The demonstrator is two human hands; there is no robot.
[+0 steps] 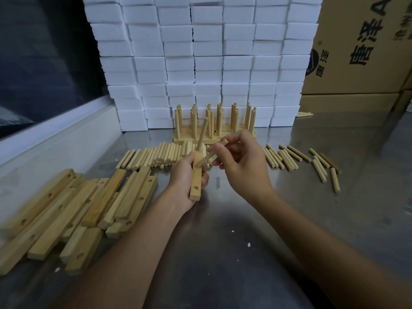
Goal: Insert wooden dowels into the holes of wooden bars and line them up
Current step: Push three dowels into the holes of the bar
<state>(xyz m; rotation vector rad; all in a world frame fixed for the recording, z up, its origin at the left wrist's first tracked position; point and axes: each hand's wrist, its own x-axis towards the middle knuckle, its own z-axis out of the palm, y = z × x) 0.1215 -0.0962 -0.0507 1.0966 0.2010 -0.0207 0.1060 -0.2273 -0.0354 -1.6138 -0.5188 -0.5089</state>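
Holding a bar (196,181) in left hand (186,175) with one dowel (203,133) seated, right hand (242,159) pinches second dowel (211,156) at the middle hole; nearest hole looks empty. Finished bars (214,130) lined up beyond hands, blank bars (73,210) left of them, loose dowels (156,156) remain

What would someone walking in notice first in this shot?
Dead centre, the left hand grips a wooden bar with one dowel already standing in it, while the right hand angles a second dowel toward the next hole. Behind them rises a wall of white foam blocks, with finished bars lined up at its foot.
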